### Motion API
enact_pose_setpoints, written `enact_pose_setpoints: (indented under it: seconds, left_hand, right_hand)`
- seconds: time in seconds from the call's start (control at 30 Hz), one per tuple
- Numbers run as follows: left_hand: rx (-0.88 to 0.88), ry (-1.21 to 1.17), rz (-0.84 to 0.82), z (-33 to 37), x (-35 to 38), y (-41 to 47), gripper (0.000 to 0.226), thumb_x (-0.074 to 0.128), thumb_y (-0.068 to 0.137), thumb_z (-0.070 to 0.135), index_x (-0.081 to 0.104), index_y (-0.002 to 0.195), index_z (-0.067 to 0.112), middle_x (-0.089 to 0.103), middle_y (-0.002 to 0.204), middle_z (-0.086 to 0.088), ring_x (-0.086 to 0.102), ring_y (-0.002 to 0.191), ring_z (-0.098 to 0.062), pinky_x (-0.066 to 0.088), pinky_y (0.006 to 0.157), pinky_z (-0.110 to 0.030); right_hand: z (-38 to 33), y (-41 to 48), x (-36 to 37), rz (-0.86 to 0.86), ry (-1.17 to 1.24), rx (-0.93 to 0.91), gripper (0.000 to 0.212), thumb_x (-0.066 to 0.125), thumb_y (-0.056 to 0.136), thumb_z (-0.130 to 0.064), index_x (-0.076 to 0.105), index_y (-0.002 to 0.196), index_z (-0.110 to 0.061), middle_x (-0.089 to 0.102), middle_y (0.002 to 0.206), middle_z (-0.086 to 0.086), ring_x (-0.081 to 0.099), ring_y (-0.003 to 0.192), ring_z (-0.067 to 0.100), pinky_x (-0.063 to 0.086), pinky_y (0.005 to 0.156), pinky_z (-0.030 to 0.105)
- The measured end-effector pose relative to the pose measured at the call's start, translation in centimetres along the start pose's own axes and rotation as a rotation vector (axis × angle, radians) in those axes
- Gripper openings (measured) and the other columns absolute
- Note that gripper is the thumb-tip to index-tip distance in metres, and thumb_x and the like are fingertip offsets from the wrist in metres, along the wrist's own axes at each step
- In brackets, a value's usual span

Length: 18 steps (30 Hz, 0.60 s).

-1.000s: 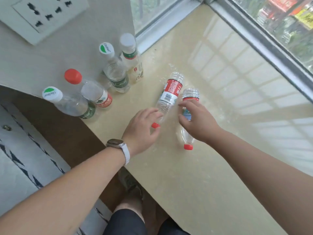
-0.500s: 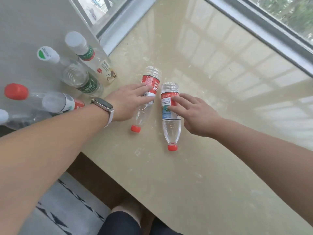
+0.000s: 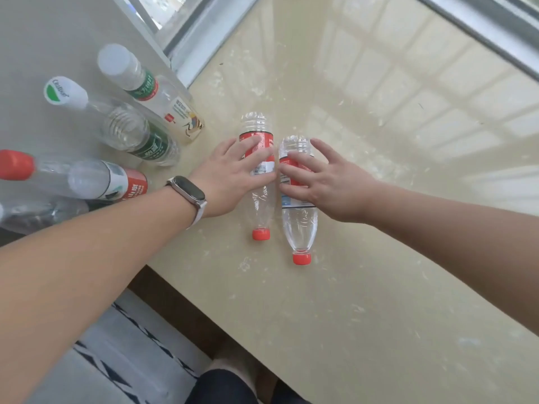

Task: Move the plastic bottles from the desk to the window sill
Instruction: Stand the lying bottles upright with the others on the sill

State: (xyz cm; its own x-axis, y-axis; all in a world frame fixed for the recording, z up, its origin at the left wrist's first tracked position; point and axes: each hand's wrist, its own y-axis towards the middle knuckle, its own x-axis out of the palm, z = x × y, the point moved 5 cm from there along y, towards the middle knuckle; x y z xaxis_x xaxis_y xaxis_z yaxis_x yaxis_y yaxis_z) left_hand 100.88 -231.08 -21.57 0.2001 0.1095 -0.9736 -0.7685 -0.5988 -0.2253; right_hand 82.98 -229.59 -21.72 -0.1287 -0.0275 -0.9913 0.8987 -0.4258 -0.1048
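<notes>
Head view: the left red-capped bottle (image 3: 260, 207) and the right red-capped bottle (image 3: 300, 224) lie side by side on the window sill (image 3: 379, 272), not far from its near edge, caps pointing at the person. The left hand (image 3: 230, 176) rests flat on one and the right hand (image 3: 329, 182) on the other, fingers spread and pretty straight, not wrapped round. A cluster of other bottles (image 3: 140, 135) stands in the sill's left corner. Looks like the set-down step to me. Next up is probably letting go, maybe standing them upright first.

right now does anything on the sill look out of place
The left red-capped bottle and right red-capped bottle lie on their sides under the left hand and right hand; the bottles by the wall stand upright.
</notes>
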Motion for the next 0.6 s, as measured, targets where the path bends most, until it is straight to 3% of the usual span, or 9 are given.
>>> enact_pose_setpoints:
  seconds: [0.1,0.23,0.4,0.53,0.6]
  left_hand:
    - [-0.041,-0.049,-0.007,0.4,0.2,-0.6,0.066,0.071,0.068,0.001,0.045,0.124,0.025,0.051,0.14,-0.015,0.04,0.134,-0.048,0.044,0.098,-0.06]
    - [-0.029,-0.09,-0.076,1.2,0.5,-0.9,0.068,0.073,0.067,0.006,0.04,0.124,0.025,0.053,0.136,-0.017,0.036,0.138,-0.051,0.045,0.095,-0.061]
    - [-0.062,-0.094,-0.066,1.2,0.6,-1.8,0.068,0.079,0.07,0.016,0.041,0.125,0.024,0.055,0.137,-0.015,0.039,0.137,-0.051,0.047,0.094,-0.058]
    - [-0.122,-0.168,0.052,0.4,0.3,-3.1,0.062,0.081,0.075,0.025,0.046,0.126,0.021,0.058,0.134,-0.015,0.045,0.131,-0.051,0.051,0.092,-0.055]
    - [-0.169,-0.236,0.199,0.1,-0.4,-4.1,0.051,0.074,0.082,0.031,0.051,0.126,0.018,0.062,0.13,-0.015,0.05,0.127,-0.049,0.055,0.084,-0.053]
  right_hand:
    - [-0.1,0.2,0.3,-0.056,-0.038,-0.028,0.038,0.048,0.086,-0.008,0.058,0.121,-0.018,0.053,0.138,0.012,0.043,0.134,0.037,0.02,0.116,0.061]
    - [-0.1,0.1,0.7,-0.082,-0.061,-0.082,0.037,0.04,0.084,-0.005,0.059,0.112,-0.02,0.061,0.119,0.01,0.049,0.128,0.038,0.026,0.114,0.061]
    - [0.5,-1.5,0.8,-0.016,0.043,0.008,0.025,0.041,0.089,-0.012,0.057,0.107,-0.019,0.06,0.104,0.008,0.055,0.113,0.035,0.028,0.111,0.056]
    - [0.4,-3.4,0.7,0.02,0.107,0.111,0.03,0.05,0.079,-0.013,0.061,0.107,-0.019,0.061,0.105,0.006,0.056,0.111,0.034,0.026,0.109,0.053]
    - [0.2,-3.9,0.7,0.064,0.144,0.182,0.031,0.057,0.077,-0.013,0.063,0.106,-0.02,0.062,0.105,0.006,0.058,0.109,0.034,0.029,0.107,0.053]
